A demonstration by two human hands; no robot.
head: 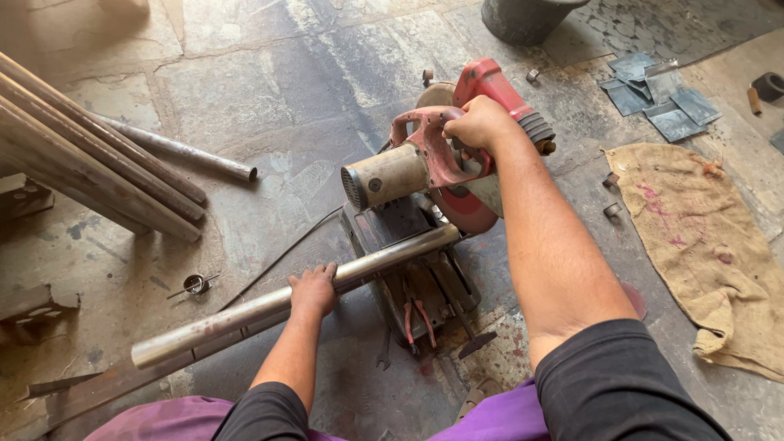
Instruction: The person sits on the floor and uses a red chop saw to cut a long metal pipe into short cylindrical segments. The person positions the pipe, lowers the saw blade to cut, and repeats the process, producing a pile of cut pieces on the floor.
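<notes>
Left hand (pixel 313 290) clamps the steel pipe (pixel 286 300) lying across the chop saw (pixel 433 163), right hand (pixel 478 122) closed round its handle

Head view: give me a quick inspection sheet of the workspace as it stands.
Surface: stained, cracked concrete floor.
Job's things: red chop saw on its base; steel pipe lies across the base under the blade.
Clutter: flat metal plates, burlap sack, short pipe offcuts, a spanner.
Hands: left hand grips the pipe; right hand grips the saw handle.
Cables: dark cord runs from the saw across the floor.
Surroundings: stacked long pipes at left, dark bucket at top.
</notes>
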